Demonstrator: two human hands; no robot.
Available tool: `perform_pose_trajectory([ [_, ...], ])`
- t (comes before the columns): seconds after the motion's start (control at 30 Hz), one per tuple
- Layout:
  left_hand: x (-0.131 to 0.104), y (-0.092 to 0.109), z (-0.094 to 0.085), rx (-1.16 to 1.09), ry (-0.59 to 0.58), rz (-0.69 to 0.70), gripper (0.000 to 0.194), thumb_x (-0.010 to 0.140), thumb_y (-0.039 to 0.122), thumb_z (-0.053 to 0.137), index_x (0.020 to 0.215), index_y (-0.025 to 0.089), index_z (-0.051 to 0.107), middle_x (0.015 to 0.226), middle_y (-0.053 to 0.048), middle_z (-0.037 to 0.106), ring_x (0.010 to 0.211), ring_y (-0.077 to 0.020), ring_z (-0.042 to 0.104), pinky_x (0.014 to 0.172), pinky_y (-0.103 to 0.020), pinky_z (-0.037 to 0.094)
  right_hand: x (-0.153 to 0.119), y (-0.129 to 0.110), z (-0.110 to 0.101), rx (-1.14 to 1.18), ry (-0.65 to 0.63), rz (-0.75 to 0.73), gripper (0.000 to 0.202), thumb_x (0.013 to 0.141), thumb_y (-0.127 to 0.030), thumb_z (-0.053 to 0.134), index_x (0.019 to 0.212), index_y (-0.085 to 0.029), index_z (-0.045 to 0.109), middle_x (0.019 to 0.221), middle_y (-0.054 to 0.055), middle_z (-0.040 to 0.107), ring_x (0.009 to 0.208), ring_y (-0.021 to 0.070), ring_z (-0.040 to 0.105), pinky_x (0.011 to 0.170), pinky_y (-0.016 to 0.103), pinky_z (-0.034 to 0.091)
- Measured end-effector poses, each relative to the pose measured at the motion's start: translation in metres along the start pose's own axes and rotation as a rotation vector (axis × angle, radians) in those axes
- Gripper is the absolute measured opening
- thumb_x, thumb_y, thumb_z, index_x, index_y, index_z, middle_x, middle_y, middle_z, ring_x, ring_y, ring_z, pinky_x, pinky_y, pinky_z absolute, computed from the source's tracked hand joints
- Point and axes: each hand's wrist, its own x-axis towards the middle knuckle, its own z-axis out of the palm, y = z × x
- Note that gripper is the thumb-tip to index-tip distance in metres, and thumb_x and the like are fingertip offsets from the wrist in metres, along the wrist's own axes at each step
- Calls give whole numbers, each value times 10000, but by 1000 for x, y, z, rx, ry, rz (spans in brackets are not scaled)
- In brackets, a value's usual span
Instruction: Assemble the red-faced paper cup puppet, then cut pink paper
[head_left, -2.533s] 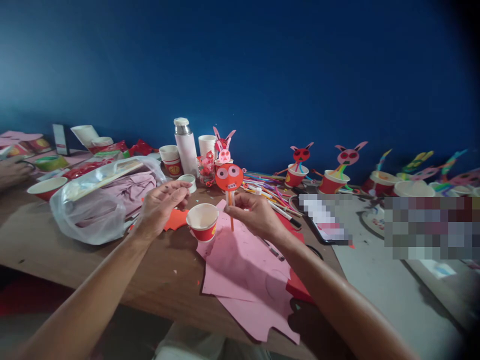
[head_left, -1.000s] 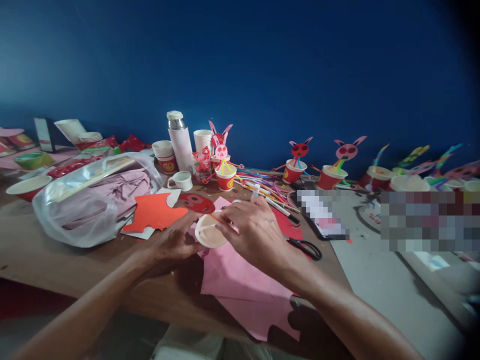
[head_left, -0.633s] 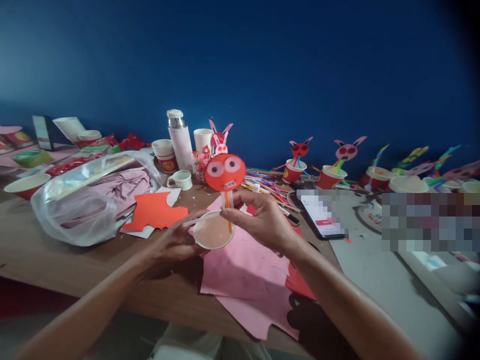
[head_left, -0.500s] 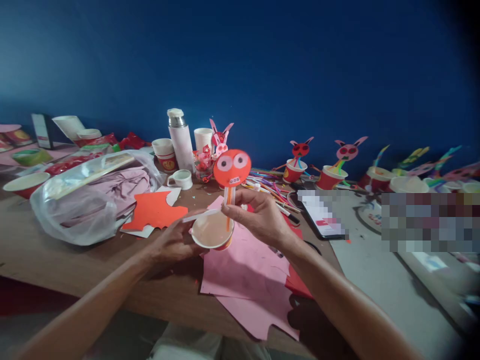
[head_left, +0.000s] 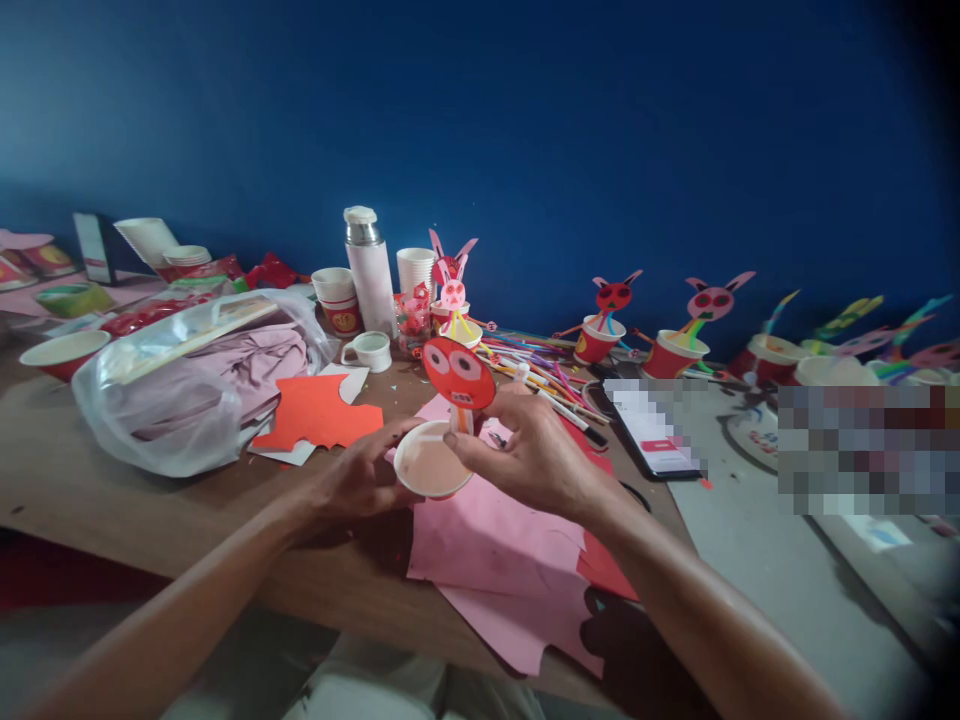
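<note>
Fitting of a red paper face (head_left: 459,372) to a paper cup (head_left: 433,496), apparently at the stage of setting the stem (head_left: 462,422) against the cup's wall. Held low over the pink paper sheets (head_left: 491,560), mouth tipped toward the viewer: the cup, steadied at its left side between thumb and curved fingers of the left hand (head_left: 358,482). Pinched between thumb and fingers of the right hand (head_left: 536,455), at the cup's right rim: the stem, with the face above the cup's far rim, tilted, eyes and mouth outward. Across the far inside of the cup: a pale strip (head_left: 432,437), possibly tape; lower stem and exact contact with the wall hidden by the right thumb. Left of the cup: an orange paper scrap (head_left: 319,410). Beyond the cup: a mug (head_left: 371,352) and a pink rabbit-eared figure (head_left: 453,292) in its own cup. Right of the cup, beyond the right hand: coloured sticks (head_left: 555,375). Judged from this arrangement, calls for keeping the cup still, aligning the stem upright along the wall, then pressing the strip flat without denting the thin rim or twisting the face.
</note>
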Motion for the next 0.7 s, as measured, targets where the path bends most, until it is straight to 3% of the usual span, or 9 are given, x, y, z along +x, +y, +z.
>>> perform_pose_trajectory([
  [0.17, 3, 5, 2, -14, -57, -2, 548, 673, 319, 681, 1171, 155, 518, 1117, -111, 636, 968, -258, 616, 803, -310, 497, 1, 1, -4, -24, -48, 39, 142, 762, -185, 573, 627, -167, 531, 599, -44, 524, 601, 94, 435, 633, 245, 317],
  [0.53, 2, 14, 1, 59, -16, -20, 362, 648, 317, 703, 954, 166, 585, 860, -53, 670, 815, -226, 635, 728, -281, 494, -2, 5, 12, 7, -92, 27, 194, 775, -210, 566, 606, -162, 484, 561, -53, 498, 552, 72, 410, 566, 224, 277],
  [0.7, 2, 20, -2, 36, -75, -49, 388, 685, 324, 684, 1022, 170, 571, 954, -58, 680, 840, -215, 644, 710, -252, 494, -2, 6, 15, 30, -105, 7, 218, 802, -229, 551, 613, -163, 465, 558, -55, 468, 540, 68, 391, 547, 224, 259],
])
